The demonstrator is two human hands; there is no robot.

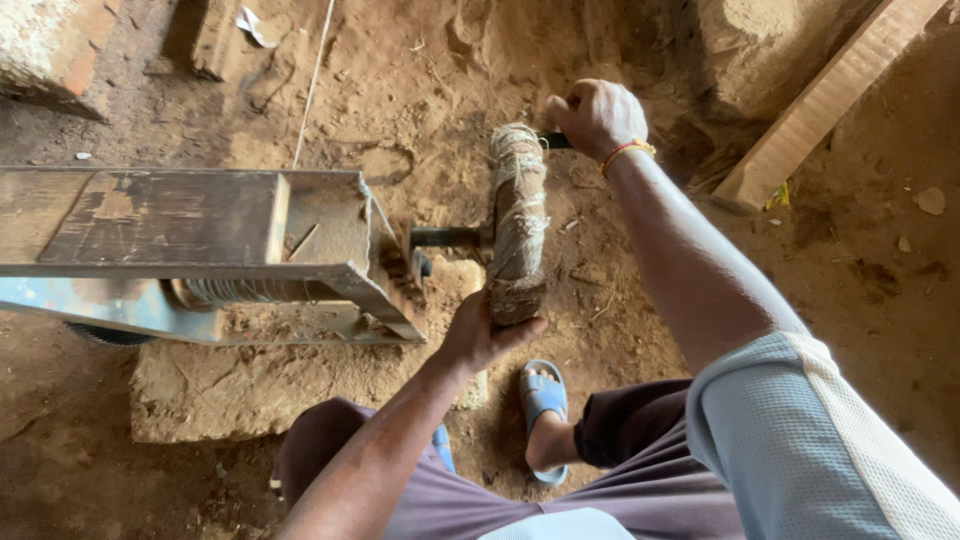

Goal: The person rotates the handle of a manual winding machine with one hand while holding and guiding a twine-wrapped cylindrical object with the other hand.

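At the bottom of the view, the person's knees in purple trousers (640,480) and a pale blue sleeve (800,440) frame a foot in a blue sandal (543,400) planted on the dirt floor (850,250). Just above, the left hand (480,335) is closed over the lower rim of a wheel (518,225) bound round with pale twine, thumb on the near face and fingers wrapped behind. The wheel stands upright on edge, fixed to a dark axle (445,237) that runs leftward into a worn metal frame (190,235); a coil of wire or rope (240,291) shows under the frame's top channel. The frame rests on a rough stone block (220,385) to the left of the knees. Beyond the wheel, the right hand (597,117), a red and yellow thread at its wrist, is clenched around a dark handle (556,141) that projects from the wheel's upper rim. Farther off, a thin white cord (313,80) crosses the floor above the frame, a wooden plank (830,95) lies slantwise at upper right, and a brick block (55,45) sits in the upper left corner.
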